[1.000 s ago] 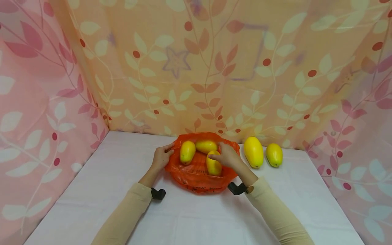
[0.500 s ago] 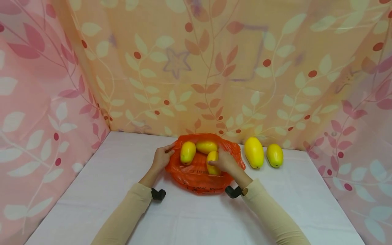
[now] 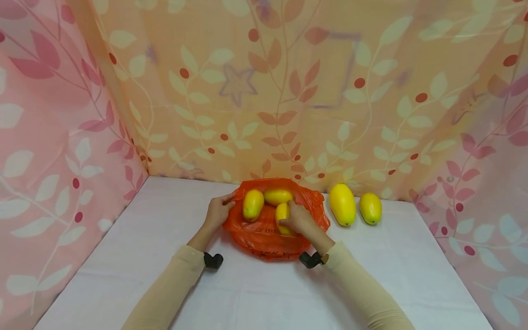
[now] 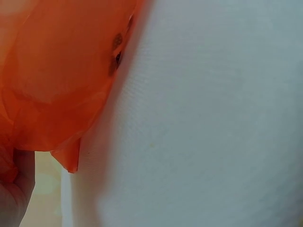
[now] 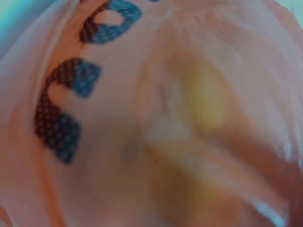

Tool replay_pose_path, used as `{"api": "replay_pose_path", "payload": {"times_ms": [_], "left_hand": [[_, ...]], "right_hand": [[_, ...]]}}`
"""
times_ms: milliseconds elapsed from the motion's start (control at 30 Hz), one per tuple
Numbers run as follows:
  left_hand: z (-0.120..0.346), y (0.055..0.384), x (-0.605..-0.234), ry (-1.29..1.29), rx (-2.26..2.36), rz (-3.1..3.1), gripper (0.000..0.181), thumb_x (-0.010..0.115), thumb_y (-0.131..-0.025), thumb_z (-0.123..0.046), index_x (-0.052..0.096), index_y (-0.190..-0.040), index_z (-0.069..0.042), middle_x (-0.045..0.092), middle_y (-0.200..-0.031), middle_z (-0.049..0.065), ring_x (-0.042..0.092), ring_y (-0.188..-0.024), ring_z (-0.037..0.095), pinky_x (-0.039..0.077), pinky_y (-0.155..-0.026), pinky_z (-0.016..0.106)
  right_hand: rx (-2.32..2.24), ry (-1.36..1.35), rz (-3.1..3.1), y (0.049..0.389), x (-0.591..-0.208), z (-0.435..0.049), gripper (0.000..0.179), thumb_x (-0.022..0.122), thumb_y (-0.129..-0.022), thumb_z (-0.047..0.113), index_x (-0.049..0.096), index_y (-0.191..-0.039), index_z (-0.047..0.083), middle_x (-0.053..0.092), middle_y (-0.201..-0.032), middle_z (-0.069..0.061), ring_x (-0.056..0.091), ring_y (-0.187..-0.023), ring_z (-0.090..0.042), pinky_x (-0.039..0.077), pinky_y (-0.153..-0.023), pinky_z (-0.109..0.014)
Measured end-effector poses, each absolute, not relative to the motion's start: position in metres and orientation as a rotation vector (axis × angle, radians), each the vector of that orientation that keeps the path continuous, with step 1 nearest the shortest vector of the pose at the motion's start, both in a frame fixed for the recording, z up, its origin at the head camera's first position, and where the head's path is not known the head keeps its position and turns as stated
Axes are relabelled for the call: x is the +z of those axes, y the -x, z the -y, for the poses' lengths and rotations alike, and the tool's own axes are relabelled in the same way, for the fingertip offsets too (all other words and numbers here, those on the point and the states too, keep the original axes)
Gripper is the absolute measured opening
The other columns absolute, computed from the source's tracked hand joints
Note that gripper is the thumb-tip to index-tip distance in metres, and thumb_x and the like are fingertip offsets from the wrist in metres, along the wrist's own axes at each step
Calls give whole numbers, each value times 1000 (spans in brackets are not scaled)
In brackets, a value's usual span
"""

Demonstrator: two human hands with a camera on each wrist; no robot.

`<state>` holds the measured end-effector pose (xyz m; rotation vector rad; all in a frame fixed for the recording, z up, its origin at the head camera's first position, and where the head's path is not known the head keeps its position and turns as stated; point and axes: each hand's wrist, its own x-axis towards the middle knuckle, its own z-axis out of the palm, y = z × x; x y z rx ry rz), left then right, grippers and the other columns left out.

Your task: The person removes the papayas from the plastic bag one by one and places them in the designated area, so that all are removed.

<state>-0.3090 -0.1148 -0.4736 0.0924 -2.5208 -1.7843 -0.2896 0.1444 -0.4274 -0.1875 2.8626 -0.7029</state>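
Note:
An orange-red plastic bag (image 3: pixel 264 245) with dark print lies spread open on the table. My left hand (image 3: pixel 216 211) pinches its left rim; in the left wrist view, the bag (image 4: pixel 61 75) hangs over part of that hand (image 4: pixel 19 194). Inside the bag my right hand (image 3: pixel 303 221) grips a yellow oblong fruit (image 3: pixel 282 215), covering its right side. Two similar fruits lie in the bag, one at the left (image 3: pixel 253 205) and one at the back (image 3: pixel 278 197). Through the bag's film, a blurred yellow shape (image 5: pixel 206 97) shows in the right wrist view.
To the right of the bag stand a large yellow fruit (image 3: pixel 342 204) and a smaller one (image 3: pixel 370 208) on the white tablecloth (image 3: pixel 264 298). Behind rises a leaf-patterned curtain (image 3: pixel 288 91), with pink patterned cloth (image 3: pixel 53 183) at the sides.
Moving left and slightly down inside the bag, my right hand has shifted its fruit a little leftward. The bag's right rim has spread outward. My left hand holds its place.

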Motion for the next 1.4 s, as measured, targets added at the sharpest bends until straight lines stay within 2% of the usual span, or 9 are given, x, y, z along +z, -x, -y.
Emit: {"api": "replay_pose_path", "payload": {"times_ms": [267,533,700,1067,1400], "left_hand": [[115,310,-472,-91,-1784,2542,38,56,-98,-7,58,-135,-6,54,-142,16,44,-137,31,41,-111,45],[116,309,-474,-73,-1759,2526,38,57,-97,-7,58,-134,-4,55,-140,18,45,-136,33,40,-111,46],[115,309,-474,-67,-1786,2525,37,56,-97,-7,58,-134,-4,55,-140,18,48,-134,32,44,-108,46],[115,311,-476,-52,-1762,2513,37,56,-96,-5,59,-133,-3,56,-138,20,47,-134,33,43,-109,46],[116,309,-474,-62,-1734,2539,38,57,-96,-6,58,-134,-4,56,-139,19,43,-138,34,39,-112,47]], "right_hand": [[-663,200,-2872,289,-425,-141,73,77,-84,26,40,-142,1,59,-120,-19,56,-103,-31,51,-96,-46],[-622,255,-2887,287,-425,-135,68,80,-80,23,46,-136,3,60,-114,-17,55,-100,-30,52,-93,-45],[-664,263,-2870,286,-425,-137,67,81,-79,22,47,-135,5,60,-114,-15,55,-101,-30,51,-93,-44],[-726,289,-2848,285,-402,-144,76,80,-81,23,42,-144,6,56,-134,-18,54,-115,-33,47,-103,-49],[-672,340,-2874,286,-385,-152,76,79,-81,25,42,-144,6,54,-136,-18,53,-117,-34,45,-104,-50]]}}
